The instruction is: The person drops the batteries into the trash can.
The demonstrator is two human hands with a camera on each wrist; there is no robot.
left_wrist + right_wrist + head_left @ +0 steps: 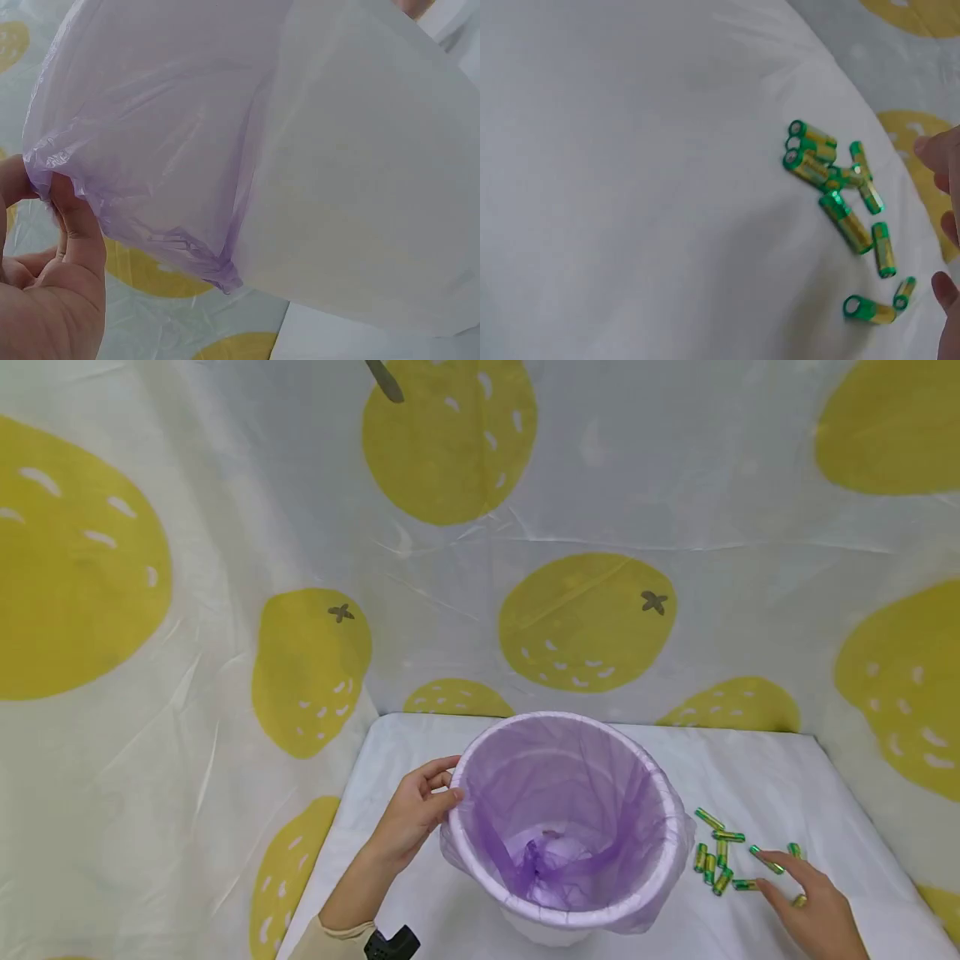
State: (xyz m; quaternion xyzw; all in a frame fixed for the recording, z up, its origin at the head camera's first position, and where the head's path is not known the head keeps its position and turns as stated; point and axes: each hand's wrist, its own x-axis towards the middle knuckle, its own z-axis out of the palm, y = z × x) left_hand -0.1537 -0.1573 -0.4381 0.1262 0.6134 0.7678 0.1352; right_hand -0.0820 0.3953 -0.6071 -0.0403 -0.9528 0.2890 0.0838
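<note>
One bin [547, 933], one liner bag [566, 756] and, some being partly hidden, apparently ten batteries [850, 227] are visible.

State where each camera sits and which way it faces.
Head: on the head, facing forward and down; bin, batteries, left hand, right hand show.
Left wrist: on that wrist, facing the bin's side; left hand shows.
Right wrist: on that wrist, facing the batteries; right hand partly shows.
Head and right wrist share the batteries.

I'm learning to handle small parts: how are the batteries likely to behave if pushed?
The batteries would probably roll, being cylinders lying on their sides. Those touching neighbours may nudge them. They look straight and rigid, so bending seems unlikely.
</note>
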